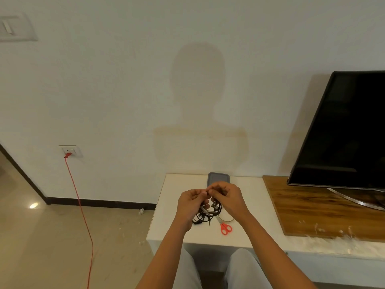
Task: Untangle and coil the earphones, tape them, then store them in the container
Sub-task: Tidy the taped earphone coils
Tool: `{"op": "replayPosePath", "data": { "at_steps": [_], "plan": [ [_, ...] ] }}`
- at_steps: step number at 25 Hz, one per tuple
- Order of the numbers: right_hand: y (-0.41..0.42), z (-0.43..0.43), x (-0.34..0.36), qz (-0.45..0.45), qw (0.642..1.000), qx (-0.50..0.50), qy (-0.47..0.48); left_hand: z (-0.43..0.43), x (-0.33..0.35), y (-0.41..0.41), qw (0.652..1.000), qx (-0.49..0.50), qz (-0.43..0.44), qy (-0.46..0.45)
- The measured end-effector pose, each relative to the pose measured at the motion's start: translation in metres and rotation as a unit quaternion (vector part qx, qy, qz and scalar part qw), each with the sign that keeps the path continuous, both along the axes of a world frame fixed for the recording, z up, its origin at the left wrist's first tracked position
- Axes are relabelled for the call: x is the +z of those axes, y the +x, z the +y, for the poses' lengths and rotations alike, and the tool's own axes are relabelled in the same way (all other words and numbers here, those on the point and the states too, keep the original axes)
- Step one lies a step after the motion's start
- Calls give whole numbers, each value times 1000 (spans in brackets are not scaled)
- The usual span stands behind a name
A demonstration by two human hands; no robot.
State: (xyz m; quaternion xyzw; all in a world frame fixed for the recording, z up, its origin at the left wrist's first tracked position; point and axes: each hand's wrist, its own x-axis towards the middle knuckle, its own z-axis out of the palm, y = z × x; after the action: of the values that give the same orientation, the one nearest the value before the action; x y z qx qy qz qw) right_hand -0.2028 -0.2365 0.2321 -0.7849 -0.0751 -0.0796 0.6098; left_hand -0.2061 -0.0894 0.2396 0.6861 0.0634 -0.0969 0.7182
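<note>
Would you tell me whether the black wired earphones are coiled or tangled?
Tangled: the black wired earphones hang in crossing loops from the left hand and right hand.

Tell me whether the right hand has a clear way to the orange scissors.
Probably yes: the scissors lie uncovered on the table close to the right hand. But it is pinching the earphones, so it would have to let go first.

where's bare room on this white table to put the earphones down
Bare: the left strip of the white table, between its edge and the left hand; also the strip between scissors and wooden board. Crowded: the middle, with earphones, tape roll and container.
</note>
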Motion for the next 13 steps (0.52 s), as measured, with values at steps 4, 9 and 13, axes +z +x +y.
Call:
{"op": "replayPosePath", "data": {
  "at_steps": [4,9,13],
  "plan": [
    [-3,-2,1,-7,999,35,10,-2,4,1,998,21,-18,61],
    [-4,-7,9,35,996,74,28,-2,11,3,992,25,-44,117],
    [-4,-3,10,90,987,22,130,-2,11,3,990,24,-49,126]
  ]
}}
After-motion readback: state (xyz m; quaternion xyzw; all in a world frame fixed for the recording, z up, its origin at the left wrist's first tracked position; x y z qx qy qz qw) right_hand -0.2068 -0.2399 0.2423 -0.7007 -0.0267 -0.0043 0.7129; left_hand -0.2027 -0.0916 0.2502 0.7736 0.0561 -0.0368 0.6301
